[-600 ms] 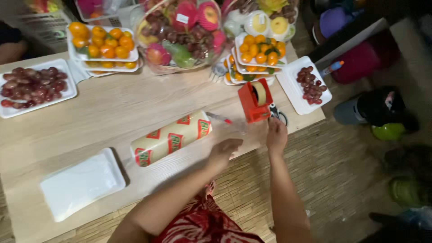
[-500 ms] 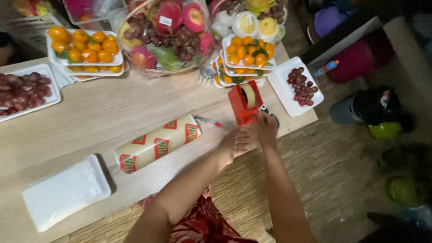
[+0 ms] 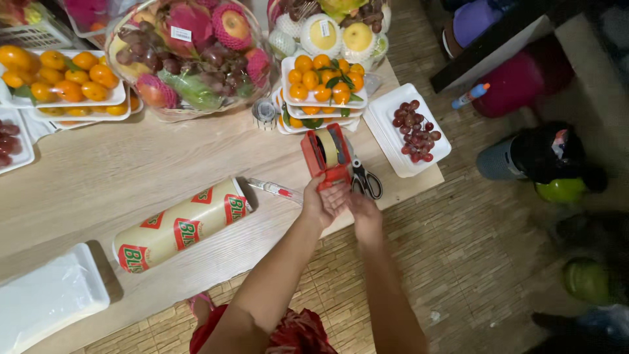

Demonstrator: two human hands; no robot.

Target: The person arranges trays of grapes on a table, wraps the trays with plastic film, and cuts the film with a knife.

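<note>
Red tape dispenser (image 3: 329, 156) near desk (image 3: 131, 190) edge, at 5 o'clock from wrapped fruit basket (image 3: 190, 56). Left hand (image 3: 321, 202) and right hand (image 3: 362, 208) together at dispenser's near end, fingers curled; grip unclear. Scissors (image 3: 365, 178) at 3 o'clock. Advice: steady base, pull tape straight.

— Surroundings from my remote feed, please.

— I see a low, pale wood-grain tabletop (image 3: 98, 190) standing on a tan woven-mat floor (image 3: 478, 262).

— Furniture on the right?

— I note a dark, flat-edged shelf board (image 3: 498, 46) at the upper right; the floor beyond it lies in shadow.

— Lighting?

— Even, warm light from overhead; I can make out no window or wall.
</note>
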